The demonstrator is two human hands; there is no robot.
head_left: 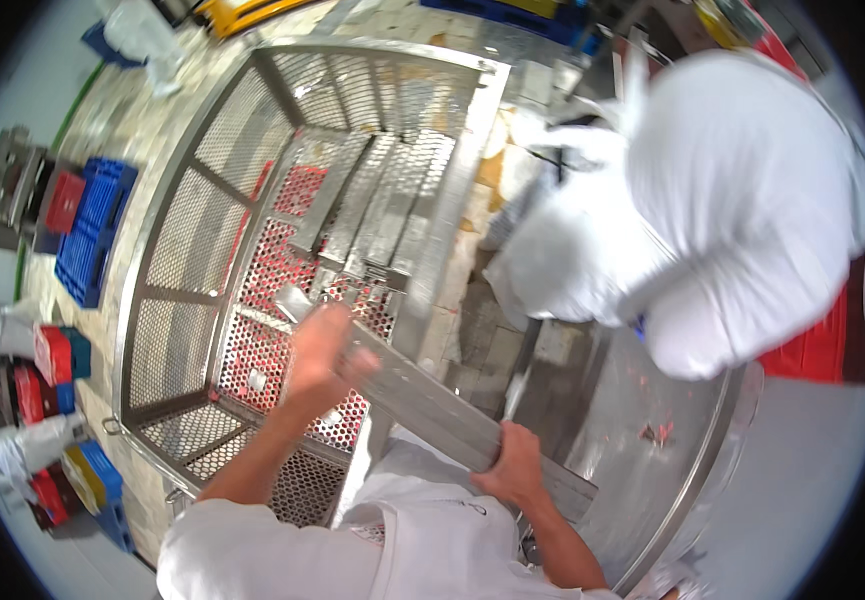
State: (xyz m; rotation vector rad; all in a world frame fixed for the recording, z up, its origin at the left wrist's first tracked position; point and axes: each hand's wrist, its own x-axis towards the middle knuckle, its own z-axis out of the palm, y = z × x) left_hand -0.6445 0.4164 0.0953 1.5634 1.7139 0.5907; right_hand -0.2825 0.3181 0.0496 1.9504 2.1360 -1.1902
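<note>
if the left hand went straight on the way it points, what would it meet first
Likely the bars lying in the cage ahead of the left hand, though depth is unclear.

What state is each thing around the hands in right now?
Left bare hand: gripping, near the bar's far end.
Right bare hand: fingers wrapped over the bar's edge.
Long grey metal bar: held slanting; contact with the cage rim unclear.
Silver metal mesh cage: open-topped, partly filled.
Flat grey metal bars: lying side by side inside the cage.
Grey metal table: small reddish scraps on top.
</note>
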